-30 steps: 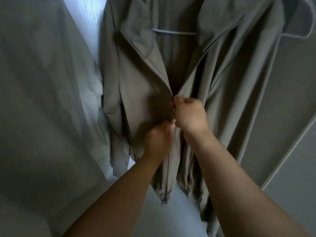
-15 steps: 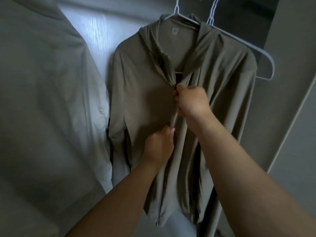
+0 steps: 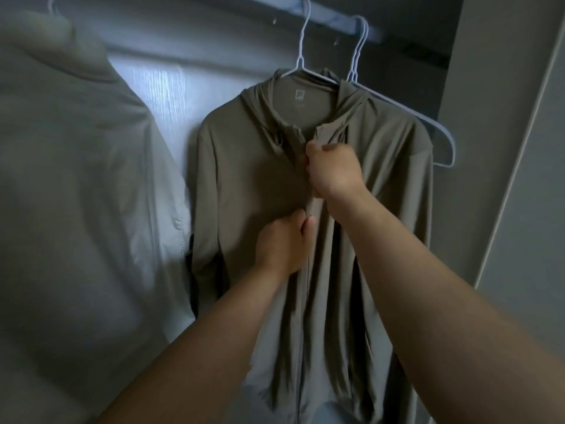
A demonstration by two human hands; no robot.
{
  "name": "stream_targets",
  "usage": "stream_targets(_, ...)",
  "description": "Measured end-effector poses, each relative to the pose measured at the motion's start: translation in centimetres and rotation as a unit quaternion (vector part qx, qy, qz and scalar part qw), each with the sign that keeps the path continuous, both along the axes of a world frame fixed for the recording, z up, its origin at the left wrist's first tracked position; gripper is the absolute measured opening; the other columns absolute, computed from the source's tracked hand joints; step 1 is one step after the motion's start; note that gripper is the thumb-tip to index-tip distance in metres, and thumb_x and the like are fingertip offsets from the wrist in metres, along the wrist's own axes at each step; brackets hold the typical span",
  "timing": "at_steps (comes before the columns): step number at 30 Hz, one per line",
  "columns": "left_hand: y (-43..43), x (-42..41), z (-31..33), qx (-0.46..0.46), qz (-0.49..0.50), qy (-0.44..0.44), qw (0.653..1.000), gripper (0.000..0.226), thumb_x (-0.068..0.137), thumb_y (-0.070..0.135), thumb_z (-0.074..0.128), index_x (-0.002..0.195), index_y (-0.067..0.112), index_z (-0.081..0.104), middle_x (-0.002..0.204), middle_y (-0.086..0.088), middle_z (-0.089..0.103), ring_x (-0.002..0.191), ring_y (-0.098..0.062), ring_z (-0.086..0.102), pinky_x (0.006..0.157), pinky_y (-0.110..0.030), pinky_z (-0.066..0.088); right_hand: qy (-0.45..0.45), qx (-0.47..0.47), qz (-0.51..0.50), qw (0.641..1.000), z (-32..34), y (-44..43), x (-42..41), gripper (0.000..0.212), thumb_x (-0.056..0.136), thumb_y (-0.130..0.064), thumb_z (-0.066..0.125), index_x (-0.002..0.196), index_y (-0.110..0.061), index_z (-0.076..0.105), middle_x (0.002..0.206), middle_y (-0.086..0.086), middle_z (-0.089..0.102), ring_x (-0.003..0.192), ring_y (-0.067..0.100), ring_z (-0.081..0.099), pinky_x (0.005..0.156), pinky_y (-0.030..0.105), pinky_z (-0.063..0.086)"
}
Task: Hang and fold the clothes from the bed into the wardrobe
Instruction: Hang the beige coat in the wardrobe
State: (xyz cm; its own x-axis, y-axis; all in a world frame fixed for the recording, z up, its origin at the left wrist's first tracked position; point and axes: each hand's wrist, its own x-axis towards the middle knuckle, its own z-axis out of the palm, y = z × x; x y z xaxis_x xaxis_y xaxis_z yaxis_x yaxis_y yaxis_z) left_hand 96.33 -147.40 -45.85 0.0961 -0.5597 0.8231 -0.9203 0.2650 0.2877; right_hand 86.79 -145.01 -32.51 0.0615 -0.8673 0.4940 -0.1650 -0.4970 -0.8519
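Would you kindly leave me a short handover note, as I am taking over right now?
Right hand grips the front closure of the olive hooded jacket just below the collar; left hand pinches the front lower down.
The jacket hangs on a white wire hanger on the wardrobe rail, beside a pale hung garment.
Done: jacket hung, front closed up to the right hand.
Left: release it; the bed is out of view.

A wardrobe rail carries white wire hangers; one holds an olive hooded jacket, beside a pale garment hanging at left
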Motion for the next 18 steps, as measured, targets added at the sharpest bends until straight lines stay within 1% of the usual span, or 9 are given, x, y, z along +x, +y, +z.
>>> stream_targets(2,0.4,1.4,1.6,-0.050,0.003,0.024,0.998,0.034,0.093,0.040,0.041,0.078,0.017,0.059,0.076,-0.013,0.070,0.071,-0.039,0.065,0.058,-0.035,0.042,0.046,-0.021,-0.015,0.999,-0.1,-0.2,-0.5,0.040,0.102,-0.034,0.047,0.070,-0.018,0.065,0.058,-0.002,0.059,0.054,0.013,0.055,0.057,0.032,0.043)
stream_targets(3,0.4,2.3,2.9,-0.096,0.011,0.079,0.992,0.031,0.090,0.034,0.042,0.082,0.014,0.065,0.079,-0.014,0.071,0.074,-0.039,0.065,0.062,-0.036,0.045,0.069,-0.031,-0.030,0.997,-0.1,-0.4,-0.9,0.042,0.102,-0.038,0.047,0.072,-0.018,0.067,0.063,0.000,0.063,0.058,0.015,0.058,0.059,0.033,0.046)
stream_targets(5,0.0,4.5,6.5,-0.193,0.029,0.235,0.952,0.030,0.086,0.023,0.042,0.090,0.007,0.068,0.087,-0.017,0.071,0.083,-0.038,0.064,0.074,-0.039,0.046,0.096,-0.058,-0.073,0.991,0.5,-0.9,-1.9,0.049,0.102,-0.044,0.043,0.074,-0.015,0.070,0.074,0.006,0.069,0.071,0.021,0.065,0.070,0.036,0.052)
stream_targets(7,-0.7,6.8,10.4,-0.248,0.061,0.323,0.911,0.032,0.089,0.021,0.042,0.096,0.000,0.066,0.098,-0.022,0.068,0.094,-0.038,0.061,0.084,-0.039,0.041,0.096,-0.083,-0.128,0.984,1.6,-1.4,-3.2,0.056,0.102,-0.049,0.039,0.069,-0.014,0.068,0.077,0.009,0.069,0.075,0.024,0.065,0.072,0.035,0.051)
stream_targets(9,-1.4,8.6,13.9,-0.249,0.110,0.334,0.902,0.034,0.095,0.028,0.044,0.100,0.000,0.064,0.108,-0.021,0.065,0.105,-0.037,0.057,0.090,-0.037,0.035,0.100,-0.111,-0.170,0.974,2.8,-1.9,-4.5,0.051,0.101,-0.050,0.040,0.067,-0.019,0.062,0.076,0.003,0.066,0.073,0.021,0.063,0.066,0.032,0.048)
stream_targets(10,-1.8,9.3,15.3,-0.239,0.126,0.326,0.906,0.036,0.097,0.033,0.045,0.101,0.003,0.063,0.111,-0.018,0.065,0.108,-0.036,0.056,0.092,-0.037,0.035,0.114,-0.131,-0.196,0.965,3.3,-2.3,-5.0,0.043,0.100,-0.049,0.042,0.074,-0.021,0.063,0.080,0.002,0.065,0.077,0.020,0.062,0.066,0.032,0.047)
stream_targets(12,-2.6,10.3,17.7,-0.187,0.130,0.290,0.930,0.041,0.097,0.047,0.043,0.102,0.011,0.062,0.113,-0.011,0.065,0.111,-0.033,0.056,0.094,-0.037,0.038,0.154,-0.185,-0.274,0.931,4.3,-3.4,-5.8,0.033,0.097,-0.044,0.045,0.100,-0.017,0.066,0.105,0.007,0.063,0.101,0.026,0.058,0.082,0.040,0.048)
stream_targets(14,-3.4,10.8,19.4,-0.100,0.116,0.246,0.957,0.048,0.094,0.061,0.038,0.100,0.020,0.061,0.114,-0.006,0.066,0.110,-0.031,0.058,0.095,-0.039,0.043,0.206,-0.196,-0.327,0.901,5.3,-4.4,-6.1,0.041,0.096,-0.045,0.044,0.118,-0.014,0.062,0.122,0.014,0.057,0.116,0.035,0.049,0.098,0.046,0.042)
stream_targets(18,-3.7,11.0,21.1,-0.026,0.120,0.210,0.970,0.065,0.080,0.083,0.031,0.094,0.026,0.058,0.115,-0.005,0.064,0.110,-0.033,0.058,0.101,-0.047,0.043,0.250,-0.086,-0.259,0.929,6.8,-5.9,-5.3,0.063,0.096,-0.061,0.030,0.118,-0.013,0.064,0.122,0.014,0.063,0.116,0.036,0.055,0.105,0.050,0.038)
